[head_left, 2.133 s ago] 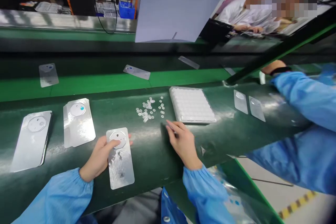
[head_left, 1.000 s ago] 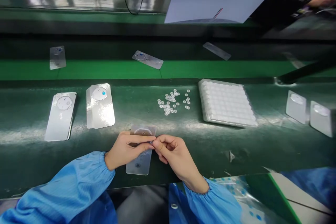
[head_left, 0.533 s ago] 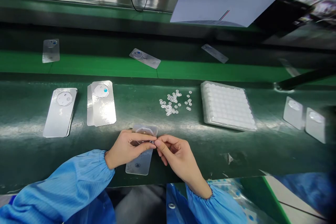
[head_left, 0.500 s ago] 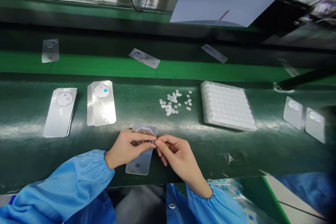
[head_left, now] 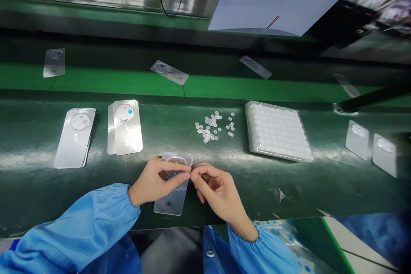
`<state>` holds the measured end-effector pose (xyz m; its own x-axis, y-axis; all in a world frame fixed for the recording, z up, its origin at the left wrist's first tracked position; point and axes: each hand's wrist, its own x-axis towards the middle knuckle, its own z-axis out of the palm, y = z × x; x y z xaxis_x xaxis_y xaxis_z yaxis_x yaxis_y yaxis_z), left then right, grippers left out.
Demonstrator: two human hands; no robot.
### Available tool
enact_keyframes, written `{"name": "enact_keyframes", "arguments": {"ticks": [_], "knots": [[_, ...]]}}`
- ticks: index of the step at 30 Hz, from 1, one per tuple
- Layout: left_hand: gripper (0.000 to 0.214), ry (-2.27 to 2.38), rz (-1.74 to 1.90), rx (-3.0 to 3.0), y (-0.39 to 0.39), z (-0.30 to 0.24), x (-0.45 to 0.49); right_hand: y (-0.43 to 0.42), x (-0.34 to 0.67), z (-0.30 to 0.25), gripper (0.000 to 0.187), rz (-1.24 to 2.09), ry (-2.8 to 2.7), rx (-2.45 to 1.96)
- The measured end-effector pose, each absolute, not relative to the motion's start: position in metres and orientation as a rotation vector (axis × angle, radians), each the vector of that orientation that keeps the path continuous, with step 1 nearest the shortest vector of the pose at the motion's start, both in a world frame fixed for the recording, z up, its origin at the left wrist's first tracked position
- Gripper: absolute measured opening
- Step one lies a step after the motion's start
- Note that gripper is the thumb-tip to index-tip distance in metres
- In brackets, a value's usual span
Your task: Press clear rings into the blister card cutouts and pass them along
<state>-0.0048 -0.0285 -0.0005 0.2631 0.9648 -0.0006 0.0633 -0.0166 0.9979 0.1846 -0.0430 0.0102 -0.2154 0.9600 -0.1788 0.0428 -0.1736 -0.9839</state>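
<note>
My left hand [head_left: 154,182] grips a silvery phone back cover [head_left: 172,199] with a round camera ring, held just above the near edge of the dark green bench [head_left: 180,137]. My right hand [head_left: 213,190] is closed in a pinch at the cover's right edge, fingertips meeting my left thumb; whatever it pinches is too small to see. A scatter of small white rings [head_left: 213,126] lies on the bench beyond my hands. To their right sits a white compartment tray [head_left: 278,130].
Two stacks of silvery covers [head_left: 75,137] [head_left: 126,127] lie at the left. More covers ride the green conveyor belt [head_left: 96,81] behind, one cover [head_left: 169,72] near the middle. Two covers [head_left: 370,147] lie at the far right. A blue sleeve [head_left: 379,233] of another person shows bottom right.
My right hand came back from near the tray to the cover and closed in a pinch against it. My left hand lifted the cover off the bench. The covers on the belt drifted left.
</note>
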Motion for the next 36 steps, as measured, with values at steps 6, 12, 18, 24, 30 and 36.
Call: {"name": "enact_keyframes", "arguments": {"ticks": [6, 12, 18, 24, 30, 36], "knots": [[0.017, 1.028, 0.988, 1.431, -0.029, 0.002, -0.005, -0.044, 0.183, 0.009, 0.031, 1.459, -1.315, -1.255], [0.021, 1.014, 0.967, 1.427, -0.029, 0.001, -0.006, -0.045, 0.181, 0.009, 0.029, 1.353, -1.400, -1.276], [0.020, 1.045, 0.968, 1.402, -0.028, 0.000, -0.006, -0.042, 0.197, 0.004, 0.011, 0.549, -2.023, -1.053], [0.011, 0.942, 1.161, 1.552, -0.028, -0.010, -0.005, -0.042, 0.196, 0.003, 0.011, 0.734, -1.875, -1.062], [0.020, 0.921, 1.316, 1.631, -0.027, -0.015, -0.005, -0.045, 0.182, 0.007, 0.035, 1.728, -1.231, -1.178], [0.025, 0.896, 1.270, 1.589, -0.028, -0.014, -0.006, -0.042, 0.182, 0.004, 0.033, 1.827, -0.990, -1.154]]}}
